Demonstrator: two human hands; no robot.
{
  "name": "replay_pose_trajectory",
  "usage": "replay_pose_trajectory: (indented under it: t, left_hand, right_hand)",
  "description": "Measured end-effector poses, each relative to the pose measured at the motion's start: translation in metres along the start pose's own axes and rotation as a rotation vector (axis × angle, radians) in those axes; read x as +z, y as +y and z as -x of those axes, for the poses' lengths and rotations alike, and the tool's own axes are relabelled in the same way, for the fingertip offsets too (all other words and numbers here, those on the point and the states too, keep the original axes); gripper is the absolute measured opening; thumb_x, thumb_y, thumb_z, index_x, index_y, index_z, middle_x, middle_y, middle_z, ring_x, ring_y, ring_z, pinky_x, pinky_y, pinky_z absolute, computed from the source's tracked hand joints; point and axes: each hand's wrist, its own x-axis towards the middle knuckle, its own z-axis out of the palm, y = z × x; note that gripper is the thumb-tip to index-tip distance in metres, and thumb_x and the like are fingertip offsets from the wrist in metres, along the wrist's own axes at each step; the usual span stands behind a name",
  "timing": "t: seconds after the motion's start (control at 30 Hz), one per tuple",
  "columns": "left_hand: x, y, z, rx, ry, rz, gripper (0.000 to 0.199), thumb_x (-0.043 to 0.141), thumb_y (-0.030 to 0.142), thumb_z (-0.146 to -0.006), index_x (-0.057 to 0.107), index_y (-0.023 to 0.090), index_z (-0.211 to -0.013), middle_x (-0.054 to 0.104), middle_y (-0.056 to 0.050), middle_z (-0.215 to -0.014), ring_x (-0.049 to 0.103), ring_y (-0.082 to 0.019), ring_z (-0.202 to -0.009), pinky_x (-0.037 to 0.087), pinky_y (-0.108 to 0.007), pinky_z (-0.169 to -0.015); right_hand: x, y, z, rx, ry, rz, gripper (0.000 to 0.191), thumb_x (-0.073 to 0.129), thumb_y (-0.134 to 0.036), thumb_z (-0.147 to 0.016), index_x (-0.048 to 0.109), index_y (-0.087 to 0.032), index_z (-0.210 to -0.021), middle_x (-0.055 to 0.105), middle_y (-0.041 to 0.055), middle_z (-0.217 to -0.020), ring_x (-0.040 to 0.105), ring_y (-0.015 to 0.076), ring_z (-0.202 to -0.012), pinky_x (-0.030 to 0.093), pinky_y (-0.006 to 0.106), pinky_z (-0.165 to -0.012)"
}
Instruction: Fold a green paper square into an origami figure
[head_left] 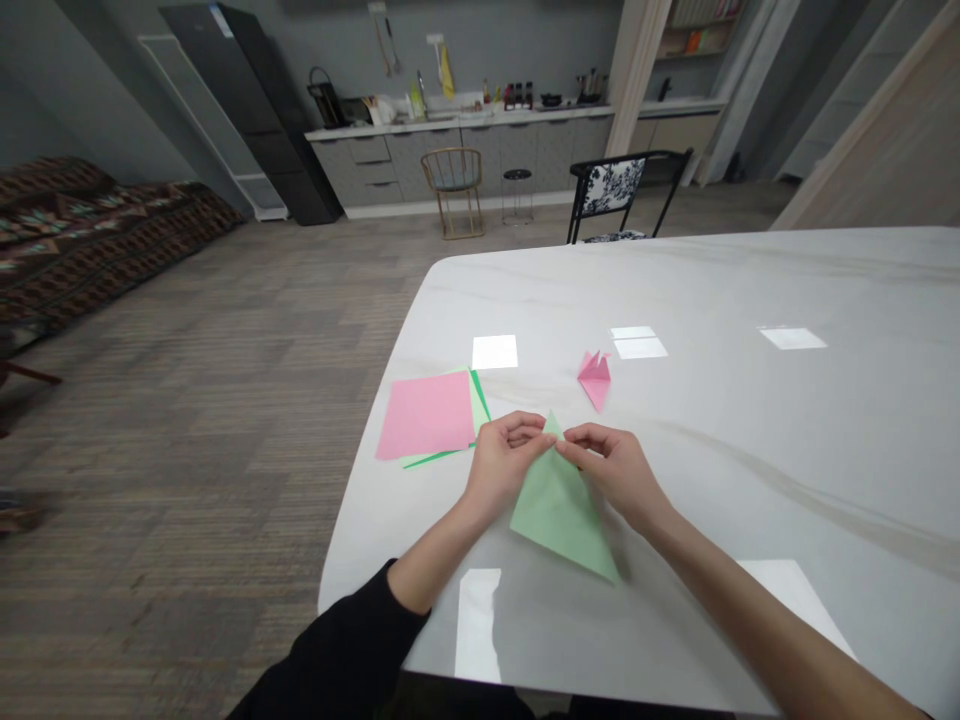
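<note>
A light green sheet of origami paper [564, 515], folded into a triangle, is held just above the white table with its narrow tip pointing away from me. My left hand [508, 455] pinches it near the tip from the left side. From the right, my right hand [611, 462] pinches the same spot, the two thumbs almost meeting. Beyond my hands sits a small folded pink paper figure [595, 378], with several points sticking up. To the left of my left hand lies a stack of square paper, a pink sheet [426, 415] on top and green sheets [482, 395] showing beneath.
The glossy white marble-patterned table [750, 430] reflects bright light patches. A black chair [619, 195] with a floral back stands at its far side. Farther back are a gold-framed chair [453, 175], a stool [517, 178], a kitchen counter [480, 120] and a dark fridge [255, 110].
</note>
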Motion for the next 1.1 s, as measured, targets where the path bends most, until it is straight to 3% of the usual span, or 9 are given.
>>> replay_pose_trajectory:
  t: [0.17, 0.5, 0.67, 1.1]
  left_hand:
    - [0.0021, -0.0009, -0.001, 0.031, 0.017, 0.057, 0.021, 0.081, 0.03, -0.069, 0.07, 0.014, -0.078, 0.067, -0.002, -0.074, 0.058, -0.012, -0.069, 0.045, -0.024, -0.067]
    - [0.0002, -0.0033, -0.0036, 0.009, 0.075, 0.079, 0.02, 0.082, 0.032, -0.068, 0.075, 0.014, -0.075, 0.07, -0.003, -0.073, 0.059, -0.013, -0.069, 0.045, -0.026, -0.069]
    - [0.0022, -0.0007, -0.0019, 0.038, 0.047, 0.069, 0.017, 0.081, 0.03, -0.069, 0.076, 0.015, -0.074, 0.072, -0.005, -0.076, 0.062, -0.015, -0.075, 0.047, -0.028, -0.074]
    - [0.0017, -0.0022, 0.0001, 0.054, -0.008, 0.119, 0.015, 0.079, 0.029, -0.072, 0.075, 0.015, -0.076, 0.072, -0.005, -0.079, 0.063, -0.016, -0.077, 0.048, -0.029, -0.077]
  right_hand:
    - [0.0023, -0.002, 0.004, -0.053, 0.018, 0.127, 0.022, 0.072, -0.037, -0.075, 0.068, -0.017, -0.068, 0.066, 0.0027, -0.07, 0.055, 0.0154, -0.064, 0.042, 0.028, -0.059]
    - [0.0032, -0.0026, 0.0066, -0.031, -0.032, 0.123, 0.019, 0.072, -0.036, -0.075, 0.07, -0.017, -0.072, 0.066, 0.0013, -0.073, 0.054, 0.0131, -0.062, 0.041, 0.026, -0.058]
    - [0.0048, -0.0009, 0.0061, -0.052, -0.008, 0.082, 0.02, 0.071, -0.037, -0.075, 0.072, -0.017, -0.076, 0.068, 0.0024, -0.075, 0.052, 0.0131, -0.062, 0.04, 0.026, -0.056]
    - [0.0052, -0.0043, 0.0082, -0.031, 0.002, 0.053, 0.021, 0.076, -0.037, -0.072, 0.07, -0.017, -0.068, 0.066, 0.0011, -0.067, 0.05, 0.0119, -0.057, 0.037, 0.025, -0.053]
